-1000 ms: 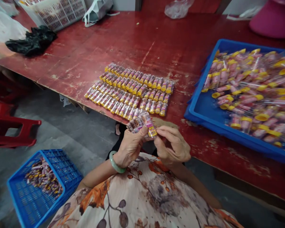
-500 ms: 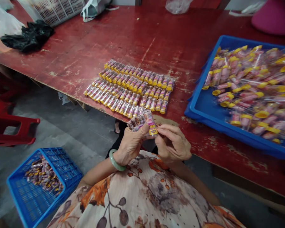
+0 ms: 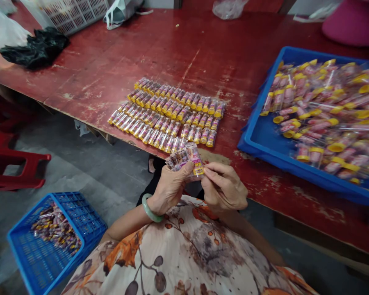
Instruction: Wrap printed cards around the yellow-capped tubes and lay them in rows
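Observation:
My left hand (image 3: 170, 184), with a green bangle at the wrist, is closed round a fanned stack of printed labels (image 3: 193, 159), thumb on top. The fingertips of my right hand (image 3: 224, 184) pinch together at the lower right corner of the front label. Just beyond the hands, several rows of small clear tubes (image 3: 172, 108) with yellow ends and pink-purple labels lie side by side on the red table (image 3: 135, 53). At the right, a blue tray (image 3: 255, 139) holds a loose heap of yellow-ended tubes (image 3: 313, 110).
On the floor at lower left stands a blue basket (image 3: 94, 221) with many small wrapped pieces, and behind it a red stool (image 3: 18, 164). A black plastic bag (image 3: 37, 47), a white crate (image 3: 70, 14) and a pink object (image 3: 353, 20) are on the table's far parts.
My right fingertips have shifted very slightly at the label's corner. The view has moved a little; otherwise the hands, labels and tubes are as before.

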Action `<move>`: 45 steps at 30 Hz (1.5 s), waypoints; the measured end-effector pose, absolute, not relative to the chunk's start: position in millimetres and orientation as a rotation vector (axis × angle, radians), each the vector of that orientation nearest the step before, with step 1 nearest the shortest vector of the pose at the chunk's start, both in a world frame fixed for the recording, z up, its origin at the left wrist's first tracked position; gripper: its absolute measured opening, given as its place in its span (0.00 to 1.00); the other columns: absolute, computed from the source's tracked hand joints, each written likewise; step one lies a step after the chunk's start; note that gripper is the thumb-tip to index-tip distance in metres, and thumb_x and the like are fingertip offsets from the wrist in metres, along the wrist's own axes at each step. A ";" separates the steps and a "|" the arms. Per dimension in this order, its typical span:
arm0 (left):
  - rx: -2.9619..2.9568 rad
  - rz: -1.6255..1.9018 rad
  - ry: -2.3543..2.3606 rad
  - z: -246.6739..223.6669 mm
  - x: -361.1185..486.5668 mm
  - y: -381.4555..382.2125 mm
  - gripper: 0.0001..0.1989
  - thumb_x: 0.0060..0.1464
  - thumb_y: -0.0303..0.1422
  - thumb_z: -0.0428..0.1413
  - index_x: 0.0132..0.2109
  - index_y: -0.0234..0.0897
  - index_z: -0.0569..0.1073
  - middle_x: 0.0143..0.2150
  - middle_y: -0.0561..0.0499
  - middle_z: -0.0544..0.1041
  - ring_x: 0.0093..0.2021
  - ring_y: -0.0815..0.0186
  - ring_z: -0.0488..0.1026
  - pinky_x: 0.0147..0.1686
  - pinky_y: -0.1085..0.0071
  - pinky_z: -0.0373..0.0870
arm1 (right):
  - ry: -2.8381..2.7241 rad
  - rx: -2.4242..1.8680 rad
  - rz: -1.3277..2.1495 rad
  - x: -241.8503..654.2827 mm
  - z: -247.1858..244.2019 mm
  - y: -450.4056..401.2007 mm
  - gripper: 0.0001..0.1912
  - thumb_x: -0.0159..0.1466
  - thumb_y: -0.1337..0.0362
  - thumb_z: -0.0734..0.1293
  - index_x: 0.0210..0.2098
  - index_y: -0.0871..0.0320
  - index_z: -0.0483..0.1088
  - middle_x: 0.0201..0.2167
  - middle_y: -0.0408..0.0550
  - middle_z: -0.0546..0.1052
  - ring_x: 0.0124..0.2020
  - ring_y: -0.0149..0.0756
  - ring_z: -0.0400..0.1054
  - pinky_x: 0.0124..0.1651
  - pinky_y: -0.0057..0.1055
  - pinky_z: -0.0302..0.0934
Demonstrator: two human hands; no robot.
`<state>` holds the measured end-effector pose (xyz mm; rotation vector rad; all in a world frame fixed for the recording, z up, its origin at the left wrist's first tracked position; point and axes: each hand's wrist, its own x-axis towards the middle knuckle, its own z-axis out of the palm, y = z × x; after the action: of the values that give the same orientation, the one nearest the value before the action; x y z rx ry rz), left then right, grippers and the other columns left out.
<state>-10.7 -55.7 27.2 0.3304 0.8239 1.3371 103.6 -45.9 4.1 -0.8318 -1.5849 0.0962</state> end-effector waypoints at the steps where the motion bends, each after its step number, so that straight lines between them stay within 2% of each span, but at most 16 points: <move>1: 0.326 1.332 0.838 27.9 -10.4 -55.6 0.22 0.42 0.36 0.69 0.46 0.37 0.76 0.40 0.49 0.81 0.39 0.62 0.79 0.39 0.67 0.76 | -1.582 -0.835 0.095 103.5 4.5 -46.1 0.19 0.56 0.79 0.67 0.42 0.53 0.74 0.37 0.46 0.78 0.33 0.33 0.74 0.33 0.29 0.69; 9: 0.303 1.317 0.864 28.5 -7.4 -54.2 0.22 0.40 0.37 0.70 0.44 0.37 0.76 0.38 0.50 0.81 0.37 0.63 0.78 0.39 0.66 0.75 | -1.558 -0.835 0.091 103.9 1.9 -45.4 0.18 0.54 0.81 0.68 0.41 0.55 0.75 0.36 0.47 0.77 0.34 0.33 0.74 0.33 0.29 0.69; 16: 0.278 1.326 0.859 26.8 -6.3 -53.1 0.18 0.40 0.35 0.70 0.40 0.36 0.78 0.36 0.52 0.80 0.33 0.67 0.77 0.33 0.71 0.75 | -1.550 -0.827 0.092 104.5 -0.1 -44.4 0.19 0.54 0.81 0.68 0.41 0.56 0.75 0.36 0.48 0.77 0.34 0.33 0.73 0.33 0.30 0.69; 26: 0.293 1.323 0.854 20.8 -8.0 -51.0 0.16 0.43 0.35 0.69 0.40 0.35 0.78 0.38 0.49 0.80 0.36 0.65 0.77 0.35 0.70 0.75 | -1.574 -0.847 0.105 106.1 -5.7 -43.4 0.18 0.55 0.80 0.68 0.41 0.55 0.74 0.36 0.47 0.77 0.35 0.34 0.73 0.35 0.30 0.69; 28: 0.311 1.328 0.865 17.2 -12.1 -48.1 0.16 0.43 0.35 0.68 0.40 0.34 0.78 0.38 0.49 0.80 0.35 0.66 0.77 0.33 0.71 0.76 | -1.645 -0.850 0.230 111.8 0.2 -40.7 0.16 0.55 0.78 0.68 0.40 0.55 0.73 0.37 0.48 0.77 0.34 0.34 0.73 0.35 0.30 0.69; 31: 0.409 1.312 0.922 9.9 -18.9 -42.4 0.17 0.41 0.36 0.69 0.39 0.32 0.79 0.34 0.49 0.80 0.31 0.67 0.76 0.28 0.73 0.75 | -1.663 -0.944 0.647 121.2 12.1 -30.9 0.09 0.59 0.70 0.68 0.39 0.55 0.73 0.37 0.48 0.78 0.30 0.32 0.72 0.31 0.29 0.67; 33: 0.515 1.268 0.927 4.6 -21.0 -38.9 0.18 0.40 0.36 0.69 0.38 0.31 0.79 0.32 0.48 0.79 0.28 0.67 0.75 0.25 0.74 0.73 | -1.523 -1.078 0.917 123.3 18.5 -20.6 0.07 0.60 0.64 0.68 0.38 0.56 0.73 0.34 0.47 0.78 0.29 0.32 0.72 0.28 0.27 0.66; 35: 0.604 1.225 0.914 0.0 -21.1 -36.0 0.16 0.40 0.35 0.69 0.37 0.31 0.80 0.30 0.49 0.79 0.27 0.69 0.73 0.25 0.75 0.73 | -1.387 -1.154 1.103 120.9 21.9 -9.3 0.11 0.55 0.61 0.72 0.38 0.57 0.73 0.30 0.45 0.79 0.28 0.33 0.73 0.28 0.27 0.67; 38: 0.625 1.206 0.908 -3.9 -20.9 -29.2 0.14 0.43 0.36 0.68 0.37 0.32 0.80 0.29 0.50 0.79 0.26 0.70 0.73 0.27 0.74 0.73 | -1.279 -1.165 1.248 112.1 22.5 6.4 0.17 0.47 0.61 0.76 0.35 0.59 0.74 0.27 0.44 0.79 0.27 0.33 0.73 0.30 0.28 0.68; 42: 0.504 1.265 0.897 -4.5 -27.0 -7.6 0.17 0.44 0.42 0.67 0.36 0.31 0.78 0.29 0.49 0.79 0.26 0.69 0.75 0.30 0.72 0.74 | -1.012 -1.169 1.362 98.8 21.9 33.7 0.19 0.43 0.62 0.77 0.34 0.60 0.75 0.26 0.44 0.77 0.25 0.31 0.70 0.28 0.27 0.66; 45: 0.410 1.333 0.940 -4.5 -35.8 13.0 0.19 0.43 0.44 0.67 0.33 0.30 0.76 0.26 0.49 0.78 0.24 0.69 0.75 0.27 0.74 0.73 | -0.820 -1.177 1.379 88.7 16.1 72.5 0.18 0.40 0.62 0.76 0.30 0.60 0.73 0.25 0.42 0.75 0.23 0.29 0.68 0.26 0.27 0.65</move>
<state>-35.8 13.0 -4.5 0.4102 0.9400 1.3329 88.7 72.5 16.1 -1.1773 -0.8195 1.3786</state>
